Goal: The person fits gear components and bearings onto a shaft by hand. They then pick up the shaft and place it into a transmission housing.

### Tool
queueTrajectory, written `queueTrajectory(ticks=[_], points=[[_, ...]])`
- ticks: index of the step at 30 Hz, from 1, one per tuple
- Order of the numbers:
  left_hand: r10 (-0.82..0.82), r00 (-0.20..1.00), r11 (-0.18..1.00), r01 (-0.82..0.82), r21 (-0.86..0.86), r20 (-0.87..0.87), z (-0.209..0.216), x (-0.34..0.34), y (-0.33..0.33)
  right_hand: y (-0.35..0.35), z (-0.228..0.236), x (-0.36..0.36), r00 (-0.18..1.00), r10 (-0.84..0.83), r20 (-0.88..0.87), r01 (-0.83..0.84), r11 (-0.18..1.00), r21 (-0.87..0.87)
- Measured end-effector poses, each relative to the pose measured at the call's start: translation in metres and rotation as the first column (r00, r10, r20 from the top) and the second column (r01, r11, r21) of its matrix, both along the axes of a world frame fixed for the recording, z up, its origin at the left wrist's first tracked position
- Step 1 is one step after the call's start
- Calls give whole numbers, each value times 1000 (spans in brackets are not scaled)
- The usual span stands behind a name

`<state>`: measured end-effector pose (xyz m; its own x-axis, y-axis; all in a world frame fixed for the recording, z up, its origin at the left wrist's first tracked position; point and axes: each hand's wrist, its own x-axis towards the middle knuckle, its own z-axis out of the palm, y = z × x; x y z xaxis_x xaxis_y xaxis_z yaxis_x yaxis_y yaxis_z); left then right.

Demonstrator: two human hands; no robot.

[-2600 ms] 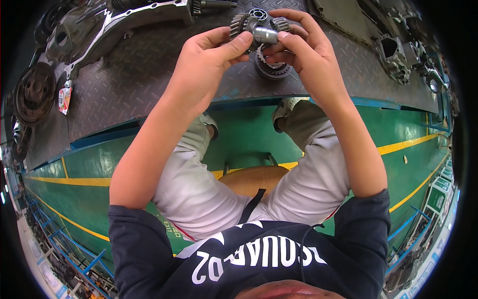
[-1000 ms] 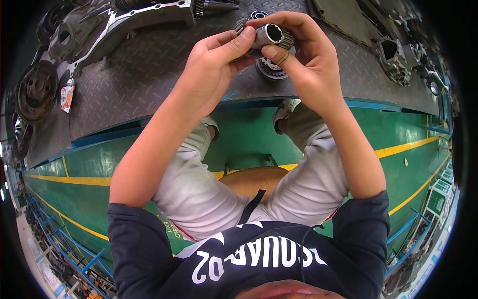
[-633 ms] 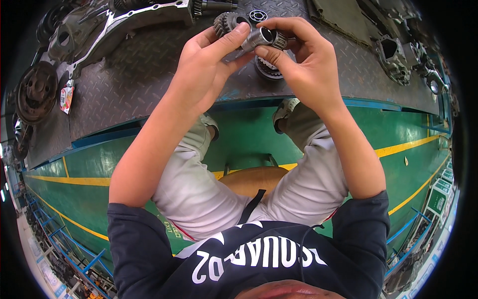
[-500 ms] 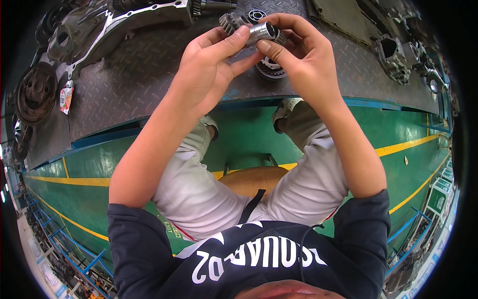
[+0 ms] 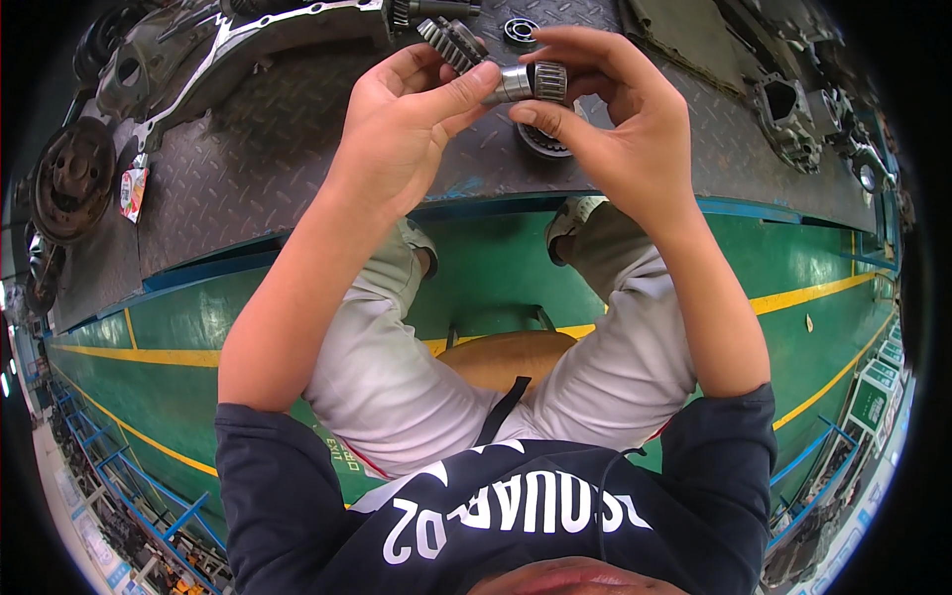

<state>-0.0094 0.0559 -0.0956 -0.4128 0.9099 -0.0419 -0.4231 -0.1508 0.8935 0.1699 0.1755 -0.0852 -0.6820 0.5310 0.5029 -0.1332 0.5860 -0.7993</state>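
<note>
My left hand (image 5: 402, 129) is closed around a steel gear shaft (image 5: 511, 85), its thumb pressed on the smooth silvery part. The toothed gear (image 5: 454, 45) of this piece sticks out above my left fingers. At its right end sits a caged needle bearing (image 5: 550, 82), lined up with the shaft. Around that end my right hand (image 5: 630, 129) is spread, with the thumb below and the index finger above. Whether its other fingers touch the bearing from behind cannot be told. Under my hands a toothed ring (image 5: 543, 141) lies on the metal bench, partly covered by my right thumb.
A ball bearing (image 5: 520, 32) lies on the patterned steel bench top (image 5: 288, 149) beyond my hands. A large housing (image 5: 149, 119) and a rusty disc (image 5: 71, 183) stand at the left. Another metal housing (image 5: 790, 119) is at the right, near a dark mat (image 5: 684, 40).
My right fingers have spread and moved slightly right. The needle bearing, earlier partly hidden among them, now shows at the shaft's end. The gear shaft has turned in my left hand.
</note>
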Motion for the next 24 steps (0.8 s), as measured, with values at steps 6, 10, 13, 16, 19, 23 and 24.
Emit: queueTrajectory(ticks=[6,10,13,16,19,23,24], points=[[40,998,999,-41,-8,-58,0,4,-1,3,0,4,997,-67,33,60,981,182],[47,998,999,-47,-5,-30,-1,6,-1,3,5,6,996,-89,16,78,932,353],[65,996,998,-66,-20,-65,-4,6,-2,5,3,7,994,-89,58,59,916,397],[73,994,997,-76,-33,-83,-5,8,-2,5,1,7,995,-84,60,54,918,392],[78,990,996,-83,-34,-119,-5,9,-2,5,0,8,994,-78,81,42,926,375],[72,986,995,-81,-51,-147,-8,10,-2,2,-2,5,995,-39,95,20,980,197],[69,986,996,-77,-44,-154,-6,10,-1,2,-5,5,995,-21,96,15,997,70]])
